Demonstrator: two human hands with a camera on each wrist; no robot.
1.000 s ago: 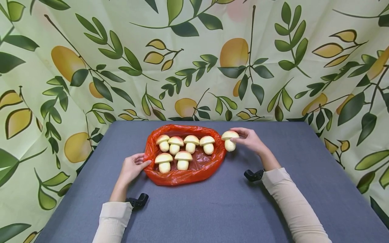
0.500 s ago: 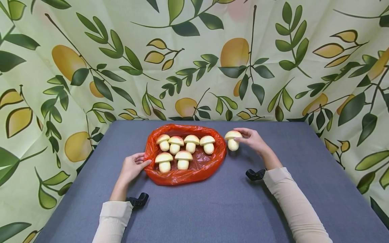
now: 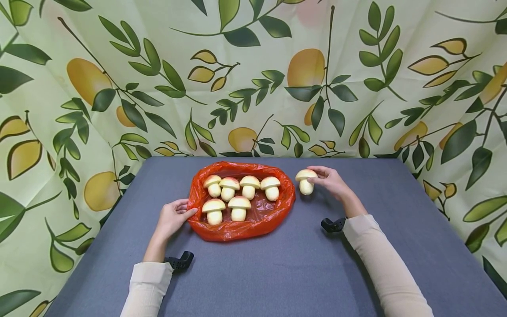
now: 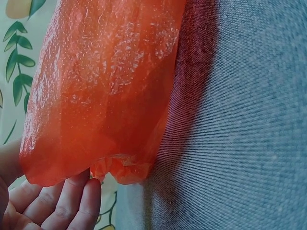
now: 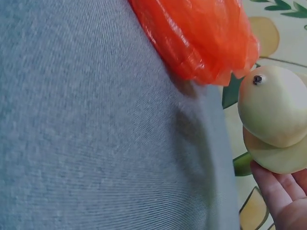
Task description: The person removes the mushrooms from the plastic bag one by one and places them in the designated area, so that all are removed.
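Observation:
A red plastic bag (image 3: 237, 231) lies with its mouth spread wide, and several toy mushrooms (image 3: 239, 209) with cream stems and pale yellow caps are inside it. My left hand (image 3: 171, 218) pinches the bag's left rim; in the left wrist view the thumb is on one side of the red film and the fingers (image 4: 67, 203) on the other. To the right of the bag, my right hand (image 3: 328, 181) grips another toy mushroom (image 3: 306, 187) by its cap, stem down. The right wrist view shows this mushroom's rounded stem end (image 5: 273, 105), apart from the bag.
Grey-blue cloth covers the table (image 3: 253, 281). A curtain (image 3: 253, 79) printed with leaves and fruit hangs behind and at both sides. Black wrist mounts (image 3: 181, 261) stick out inward from both cuffs.
My right hand has moved a little to the right with its mushroom, from beside the bag's rim to a small gap away. The left hand and the bag stay put.

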